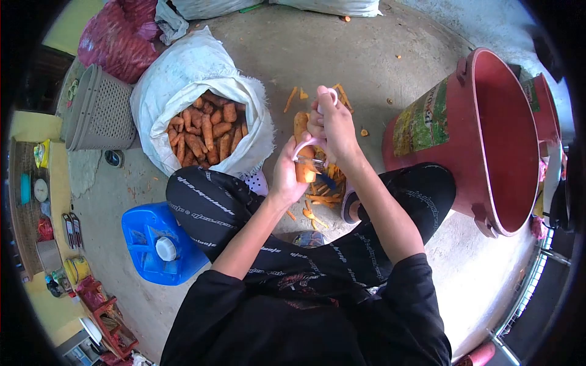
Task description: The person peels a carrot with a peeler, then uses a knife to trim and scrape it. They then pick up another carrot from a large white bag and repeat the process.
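My left hand [286, 174] is closed around a carrot [306, 174], held lengthwise over the floor between my legs. Its surface looks orange and partly peeled. Wrapped round a pink-handled peeler [311, 142], my right hand [336, 129] has its thumb along the handle. The peeler's blade lies across the near part of the carrot, and a bit of peel hangs there. Below both hands, orange peelings [323, 196] lie in a heap on the floor. To the left, an opened white sack [183, 67] holds many brownish-orange unpeeled carrots [207, 129].
A large red tub [452, 131] stands tilted in view on the right. A blue jerrycan [160, 244] is beside my left knee. Grey plastic baskets [107, 110] and a red mesh sack [119, 39] are at the far left. Loose peel scraps [291, 99] lie ahead on the concrete floor.
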Available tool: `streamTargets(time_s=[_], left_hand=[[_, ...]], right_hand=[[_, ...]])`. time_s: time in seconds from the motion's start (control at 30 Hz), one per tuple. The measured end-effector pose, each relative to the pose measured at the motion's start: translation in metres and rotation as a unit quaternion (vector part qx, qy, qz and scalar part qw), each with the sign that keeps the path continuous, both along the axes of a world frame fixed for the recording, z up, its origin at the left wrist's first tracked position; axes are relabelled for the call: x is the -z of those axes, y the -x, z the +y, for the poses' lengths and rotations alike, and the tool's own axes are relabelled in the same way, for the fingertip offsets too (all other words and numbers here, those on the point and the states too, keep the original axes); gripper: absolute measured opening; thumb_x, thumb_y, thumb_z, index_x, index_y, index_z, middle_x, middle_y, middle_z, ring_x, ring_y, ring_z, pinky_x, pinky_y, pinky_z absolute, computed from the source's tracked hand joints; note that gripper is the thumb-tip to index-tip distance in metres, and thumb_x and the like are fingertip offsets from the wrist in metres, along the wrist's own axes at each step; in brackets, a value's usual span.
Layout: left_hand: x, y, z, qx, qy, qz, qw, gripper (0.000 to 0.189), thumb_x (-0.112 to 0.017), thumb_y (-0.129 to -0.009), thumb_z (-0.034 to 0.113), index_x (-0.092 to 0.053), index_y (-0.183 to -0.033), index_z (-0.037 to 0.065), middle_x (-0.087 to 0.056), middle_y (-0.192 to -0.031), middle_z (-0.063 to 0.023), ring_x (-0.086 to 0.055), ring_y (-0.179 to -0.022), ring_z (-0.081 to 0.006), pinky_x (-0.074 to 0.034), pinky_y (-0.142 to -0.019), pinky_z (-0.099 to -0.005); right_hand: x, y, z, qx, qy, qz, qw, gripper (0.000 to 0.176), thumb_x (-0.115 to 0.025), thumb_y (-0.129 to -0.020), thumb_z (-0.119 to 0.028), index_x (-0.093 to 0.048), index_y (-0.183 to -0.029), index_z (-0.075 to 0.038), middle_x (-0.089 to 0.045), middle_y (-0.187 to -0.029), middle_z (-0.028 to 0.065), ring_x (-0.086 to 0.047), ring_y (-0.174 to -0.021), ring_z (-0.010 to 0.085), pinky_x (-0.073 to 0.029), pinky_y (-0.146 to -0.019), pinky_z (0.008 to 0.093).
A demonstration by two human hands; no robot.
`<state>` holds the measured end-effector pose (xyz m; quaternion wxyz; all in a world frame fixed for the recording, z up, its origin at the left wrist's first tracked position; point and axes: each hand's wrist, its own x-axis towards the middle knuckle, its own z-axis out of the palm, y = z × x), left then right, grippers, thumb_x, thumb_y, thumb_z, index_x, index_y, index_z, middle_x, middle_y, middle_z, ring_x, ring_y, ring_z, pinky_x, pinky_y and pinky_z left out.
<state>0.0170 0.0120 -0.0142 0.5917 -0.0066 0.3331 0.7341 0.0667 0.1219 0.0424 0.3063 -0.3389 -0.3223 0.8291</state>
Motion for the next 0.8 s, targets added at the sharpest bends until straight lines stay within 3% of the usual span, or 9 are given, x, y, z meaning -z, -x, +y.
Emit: streamTargets(time_s=[0.1, 0.13, 0.23, 0.47, 0.67, 0.77, 0.8], left_hand=[[0.016, -0.002, -0.013, 0.075, -0.051, 0.053, 0.994, 0.032, -0.04, -0.097, 0.039, -0.053, -0.106, 0.011, -0.057, -0.089, -0.0019, -0.058, -0.076, -0.0145, -0.049, -0.067, -0.0306], [0.02, -0.008, -0.016, 0.11, -0.004, 0.06, 0.992, 0.035, -0.038, -0.098, 0.04, -0.05, -0.109, 0.01, -0.055, -0.086, -0.0025, -0.056, -0.072, -0.014, -0.048, -0.066, -0.0282], [0.015, -0.014, -0.015, 0.101, 0.033, 0.145, 0.984, 0.036, -0.035, -0.099, 0.041, -0.048, -0.109, 0.009, -0.053, -0.084, -0.0027, -0.054, -0.071, -0.0128, -0.047, -0.065, -0.0276], [0.016, -0.007, -0.016, 0.101, 0.027, 0.16, 0.982, 0.038, -0.033, -0.1, 0.042, -0.048, -0.108, 0.007, -0.053, -0.085, -0.0025, -0.052, -0.07, -0.0115, -0.045, -0.064, -0.0257], [0.028, -0.005, -0.025, 0.162, 0.054, 0.281, 0.944, 0.043, -0.032, -0.1, 0.041, -0.049, -0.114, 0.004, -0.052, -0.086, -0.003, -0.052, -0.07, -0.0109, -0.045, -0.065, -0.0247], [0.003, -0.012, -0.022, 0.147, -0.001, 0.132, 0.98, 0.046, -0.032, -0.1, 0.04, -0.049, -0.119, 0.001, -0.052, -0.086, -0.0032, -0.051, -0.071, -0.0109, -0.045, -0.066, -0.0244], [0.014, -0.007, -0.021, 0.121, 0.009, 0.15, 0.981, 0.049, -0.032, -0.1, 0.041, -0.047, -0.122, 0.0, -0.052, -0.086, -0.0031, -0.051, -0.071, -0.0112, -0.045, -0.066, -0.0258]], right_hand=[[-0.002, 0.0, 0.013, 0.049, -0.004, -0.031, 0.998, 0.031, -0.051, -0.094, -0.035, -0.043, -0.082, -0.007, -0.035, -0.057, -0.0035, -0.034, -0.043, 0.0066, -0.042, -0.042, 0.0272], [0.005, -0.003, 0.025, 0.035, 0.014, 0.008, 0.999, 0.031, -0.051, -0.093, -0.035, -0.043, -0.082, -0.008, -0.034, -0.058, -0.0036, -0.033, -0.043, 0.0067, -0.044, -0.043, 0.0293], [0.009, -0.004, 0.033, 0.042, 0.02, -0.009, 0.999, 0.031, -0.05, -0.094, -0.035, -0.042, -0.088, -0.006, -0.031, -0.062, -0.0047, -0.029, -0.045, 0.0056, -0.041, -0.046, 0.0284], [0.032, 0.004, 0.045, 0.035, 0.094, -0.009, 0.995, 0.025, -0.05, -0.095, -0.03, -0.045, -0.087, -0.007, -0.032, -0.062, -0.0051, -0.03, -0.047, 0.0055, -0.041, -0.048, 0.0279], [0.042, 0.004, 0.061, 0.112, 0.015, -0.097, 0.989, 0.025, -0.047, -0.095, -0.028, -0.043, -0.082, -0.007, -0.036, -0.06, -0.0017, -0.036, -0.047, 0.0098, -0.048, -0.05, 0.033], [0.114, -0.009, 0.091, 0.143, 0.015, 0.1, 0.985, 0.026, -0.047, -0.095, -0.03, -0.043, -0.084, -0.007, -0.038, -0.061, -0.0003, -0.04, -0.048, 0.0109, -0.049, -0.05, 0.0326], [0.085, -0.005, 0.085, 0.166, 0.033, 0.001, 0.986, 0.023, -0.048, -0.095, -0.029, -0.042, -0.087, -0.007, -0.04, -0.062, -0.0002, -0.042, -0.05, 0.011, -0.05, -0.052, 0.0341]])
